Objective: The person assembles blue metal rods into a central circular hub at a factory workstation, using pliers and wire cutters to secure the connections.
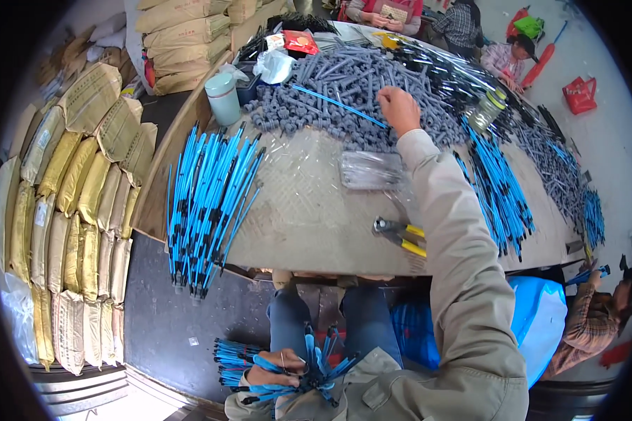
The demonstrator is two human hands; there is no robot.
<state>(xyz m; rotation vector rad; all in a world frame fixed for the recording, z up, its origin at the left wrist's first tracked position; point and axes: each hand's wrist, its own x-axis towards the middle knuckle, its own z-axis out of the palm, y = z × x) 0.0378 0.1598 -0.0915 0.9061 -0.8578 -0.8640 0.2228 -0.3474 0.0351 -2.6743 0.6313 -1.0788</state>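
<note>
My left hand, low over my lap, is closed round a bundle of thin blue rods with black fittings, their ends fanning out. My right arm reaches far across the table. At the edge of a heap of grey plastic parts, my right hand is closed with its fingers curled; what they hold, if anything, is too small to make out. One blue rod lies slantwise over the heap, its lower end just below my right hand. Below the heap sits a clear plastic box of thin pieces.
Blue rods lie in piles at the table's left and right. Yellow-handled pliers rest near the front edge. A pale green canister and a clear jar stand beside the heap. Stacked sacks fill the left. Several people work around.
</note>
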